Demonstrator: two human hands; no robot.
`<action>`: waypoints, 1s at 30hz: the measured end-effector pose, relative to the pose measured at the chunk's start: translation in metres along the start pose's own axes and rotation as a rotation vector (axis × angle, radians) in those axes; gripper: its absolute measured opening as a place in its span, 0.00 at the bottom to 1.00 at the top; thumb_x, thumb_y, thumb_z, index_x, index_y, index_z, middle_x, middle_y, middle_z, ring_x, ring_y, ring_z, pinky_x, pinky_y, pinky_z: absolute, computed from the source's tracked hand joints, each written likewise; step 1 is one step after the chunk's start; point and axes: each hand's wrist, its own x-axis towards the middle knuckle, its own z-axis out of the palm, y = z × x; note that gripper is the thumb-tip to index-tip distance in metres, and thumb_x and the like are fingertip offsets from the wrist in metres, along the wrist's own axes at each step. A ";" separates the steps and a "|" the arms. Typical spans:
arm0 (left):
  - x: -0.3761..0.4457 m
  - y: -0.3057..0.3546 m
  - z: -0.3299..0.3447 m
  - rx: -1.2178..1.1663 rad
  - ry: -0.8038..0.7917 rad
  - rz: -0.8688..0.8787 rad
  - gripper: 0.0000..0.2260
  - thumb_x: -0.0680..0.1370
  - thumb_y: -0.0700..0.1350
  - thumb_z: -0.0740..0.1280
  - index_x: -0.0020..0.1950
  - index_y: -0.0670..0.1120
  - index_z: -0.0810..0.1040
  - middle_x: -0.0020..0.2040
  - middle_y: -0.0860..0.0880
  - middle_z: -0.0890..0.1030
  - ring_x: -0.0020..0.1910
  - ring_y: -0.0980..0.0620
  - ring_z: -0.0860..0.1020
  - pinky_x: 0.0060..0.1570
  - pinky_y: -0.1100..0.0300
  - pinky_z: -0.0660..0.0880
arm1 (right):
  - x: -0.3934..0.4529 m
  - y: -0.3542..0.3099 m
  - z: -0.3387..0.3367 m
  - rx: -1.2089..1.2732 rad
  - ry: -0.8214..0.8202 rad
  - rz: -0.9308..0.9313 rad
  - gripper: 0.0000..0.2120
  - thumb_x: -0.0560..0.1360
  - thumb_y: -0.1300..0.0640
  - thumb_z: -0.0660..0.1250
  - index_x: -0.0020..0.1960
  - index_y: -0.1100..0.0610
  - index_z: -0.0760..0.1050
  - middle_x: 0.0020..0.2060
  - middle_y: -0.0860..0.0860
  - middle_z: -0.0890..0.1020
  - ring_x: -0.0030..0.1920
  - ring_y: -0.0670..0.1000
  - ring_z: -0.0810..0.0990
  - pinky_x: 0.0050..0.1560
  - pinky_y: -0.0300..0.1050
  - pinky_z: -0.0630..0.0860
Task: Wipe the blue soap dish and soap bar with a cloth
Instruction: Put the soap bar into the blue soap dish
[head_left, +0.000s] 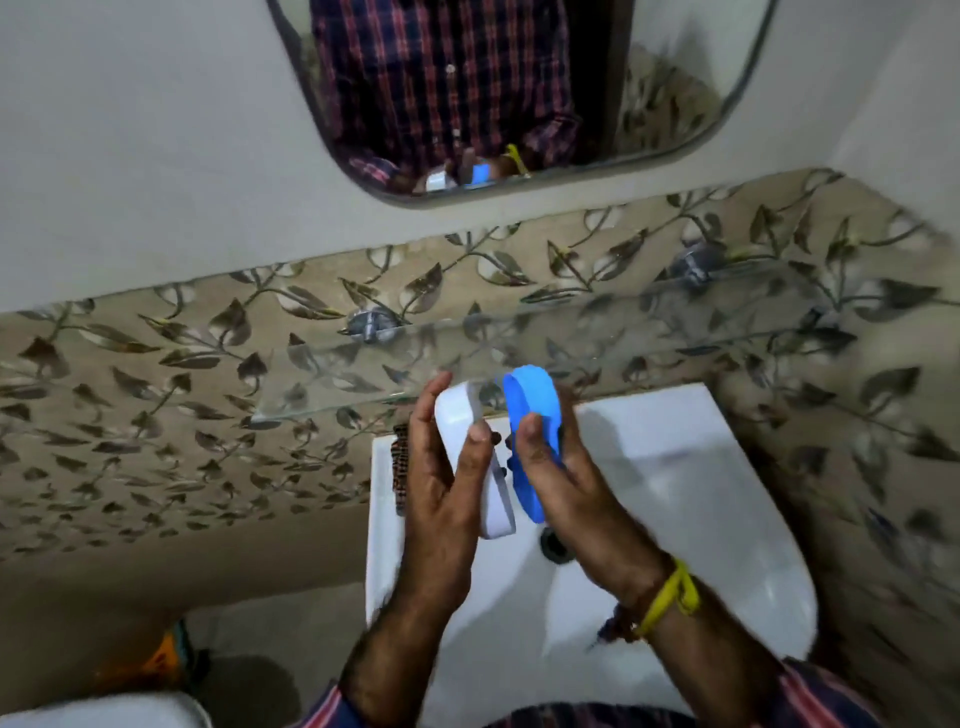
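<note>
Over the white sink (701, 493), my left hand (447, 478) grips a white oval piece (457, 421) of the soap dish, thumb on its front edge. My right hand (561, 478) holds the blue soap dish part (535, 410) on edge, thumb pressed on its inner face. The two pieces stand side by side, close together and almost touching. A dark patterned cloth (400, 467) lies on the sink's left rim behind my left hand. I see no soap bar.
A glass shelf (363, 384) on chrome brackets runs along the leaf-patterned tiles just behind the hands. A mirror (493, 93) hangs above and reflects a checked shirt. The sink drain (556, 543) shows below my right hand.
</note>
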 end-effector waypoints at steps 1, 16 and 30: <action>-0.001 -0.001 0.003 0.002 -0.012 -0.004 0.27 0.77 0.58 0.66 0.75 0.53 0.68 0.68 0.56 0.77 0.60 0.58 0.80 0.55 0.64 0.76 | -0.002 0.000 0.001 0.025 0.003 0.015 0.19 0.76 0.41 0.55 0.66 0.39 0.66 0.67 0.42 0.74 0.67 0.39 0.73 0.66 0.34 0.69; -0.008 -0.005 -0.008 0.136 -0.162 0.062 0.30 0.78 0.64 0.66 0.78 0.58 0.66 0.75 0.58 0.71 0.74 0.52 0.71 0.69 0.54 0.72 | -0.023 0.024 0.022 0.162 -0.047 0.152 0.37 0.71 0.26 0.51 0.73 0.44 0.67 0.68 0.46 0.77 0.69 0.46 0.75 0.73 0.55 0.69; -0.025 -0.003 -0.016 0.196 -0.172 0.017 0.28 0.79 0.65 0.60 0.79 0.62 0.62 0.71 0.67 0.67 0.73 0.66 0.66 0.65 0.76 0.64 | -0.031 0.031 0.049 0.273 0.003 0.135 0.40 0.71 0.25 0.54 0.75 0.48 0.65 0.70 0.47 0.75 0.71 0.48 0.73 0.71 0.56 0.70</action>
